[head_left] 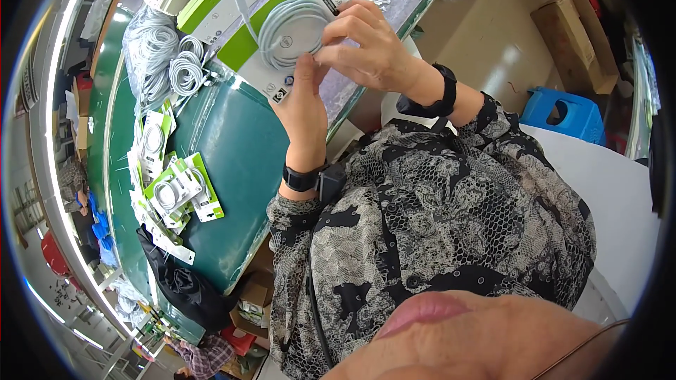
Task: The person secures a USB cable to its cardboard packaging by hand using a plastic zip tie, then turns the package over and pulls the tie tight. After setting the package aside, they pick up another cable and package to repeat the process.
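A coiled white cable (280, 60) lies against a green-and-white packaging card (248, 74), its plug end sticking up at the upper left. At the lower right edge of the coil, my left hand (304, 116) has its thumb pressed on the card and cable; its other fingers are mostly hidden. My right hand (370, 49) is closed, its bent fingertips pinching the right side of the coil close to the left thumb. Just left of the card sits a stack of similar green-and-white cards (222, 3).
Coiled white cables, some bagged (151, 49), lie on the green table (236, 148). Several carded cables (169, 193) are piled nearer me. A black cloth or bag (186, 288) hangs by the table's edge. A blue plastic stool (563, 114) and cardboard box (577, 42) stand right.
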### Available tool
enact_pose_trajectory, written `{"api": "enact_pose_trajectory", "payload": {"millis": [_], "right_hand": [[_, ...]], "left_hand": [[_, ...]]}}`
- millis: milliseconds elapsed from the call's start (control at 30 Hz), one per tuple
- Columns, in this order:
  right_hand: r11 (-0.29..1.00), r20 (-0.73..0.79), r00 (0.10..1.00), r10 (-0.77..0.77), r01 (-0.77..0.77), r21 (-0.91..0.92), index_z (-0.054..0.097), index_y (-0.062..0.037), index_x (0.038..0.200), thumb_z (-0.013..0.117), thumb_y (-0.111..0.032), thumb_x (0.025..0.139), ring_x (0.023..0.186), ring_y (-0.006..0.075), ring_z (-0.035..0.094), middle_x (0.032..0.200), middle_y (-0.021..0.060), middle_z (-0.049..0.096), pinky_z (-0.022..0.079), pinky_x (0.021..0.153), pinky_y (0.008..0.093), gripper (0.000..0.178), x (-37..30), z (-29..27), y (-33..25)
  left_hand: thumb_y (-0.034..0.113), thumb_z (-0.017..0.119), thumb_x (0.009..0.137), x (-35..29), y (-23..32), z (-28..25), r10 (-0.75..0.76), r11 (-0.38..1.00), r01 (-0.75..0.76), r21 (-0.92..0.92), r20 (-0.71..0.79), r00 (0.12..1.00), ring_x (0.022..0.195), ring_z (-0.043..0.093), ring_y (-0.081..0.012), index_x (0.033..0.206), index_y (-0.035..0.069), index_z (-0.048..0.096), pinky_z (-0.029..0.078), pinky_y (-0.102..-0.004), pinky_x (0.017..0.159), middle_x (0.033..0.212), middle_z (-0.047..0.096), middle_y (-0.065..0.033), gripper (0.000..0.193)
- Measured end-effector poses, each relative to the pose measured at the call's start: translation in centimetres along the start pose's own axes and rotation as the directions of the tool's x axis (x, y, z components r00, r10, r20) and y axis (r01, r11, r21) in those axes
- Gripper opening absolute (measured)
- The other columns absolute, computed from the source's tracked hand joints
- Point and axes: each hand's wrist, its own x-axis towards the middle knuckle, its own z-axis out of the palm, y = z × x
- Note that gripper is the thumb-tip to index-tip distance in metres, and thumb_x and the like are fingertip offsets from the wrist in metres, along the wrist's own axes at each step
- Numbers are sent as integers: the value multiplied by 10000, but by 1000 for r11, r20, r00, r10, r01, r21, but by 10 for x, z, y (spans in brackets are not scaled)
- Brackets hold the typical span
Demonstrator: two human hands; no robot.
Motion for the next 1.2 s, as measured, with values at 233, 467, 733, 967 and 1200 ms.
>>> {"api": "enact_pose_trajectory", "payload": {"millis": [233, 467, 733, 967, 1200], "right_hand": [[995, -138, 989, 60, -47, 90, 626, -113, 825, 716, -106, 680, 943, 267, 548, 901, 28, 566, 409, 927, 426, 171, -6, 12, -2], [996, -197, 980, 14, 3, 89, 619, -93, 823, 706, -84, 668, 964, 304, 557, 924, 47, 583, 413, 958, 476, 177, 1, 11, -1], [949, -21, 998, 60, -50, 310, 633, -140, 910, 708, -121, 678, 1077, 320, 538, 1041, 38, 603, 356, 1000, 540, 244, 2, -6, -4], [712, 272, 934, 233, -354, 606, 634, -184, 1062, 710, -202, 698, 1236, 273, 461, 1230, 20, 581, 255, 1078, 547, 373, -12, -3, -1], [145, 553, 752, 358, -630, 763, 611, -152, 1184, 713, -292, 727, 1273, 247, 426, 1276, 22, 560, 231, 1113, 472, 488, -13, 1, 4]], "left_hand": [[7, 681, 793, 4, 13, -4, 569, 439, -688, 577, 414, 710, 890, 652, -250, 1030, -4, 664, 557, -375, 809, 1009, 628, -145, 238], [29, 763, 691, 12, 24, 4, 667, 304, -842, 446, 532, 522, 969, 640, -318, 1055, -10, 656, 546, -397, 873, 967, 608, -165, 381], [5, 755, 686, 13, 41, 2, 633, 194, -890, 413, 641, 435, 1002, 628, -319, 1065, 43, 668, 554, -376, 867, 1042, 578, -139, 390], [-25, 753, 671, 9, 58, 9, 584, 216, -894, 393, 682, 441, 1020, 624, -337, 1024, 80, 689, 558, -370, 862, 1043, 573, -128, 374], [-35, 759, 660, 8, 67, 12, 563, 236, -902, 361, 706, 430, 1042, 615, -354, 996, 92, 699, 555, -377, 862, 1044, 574, -119, 364]]}}
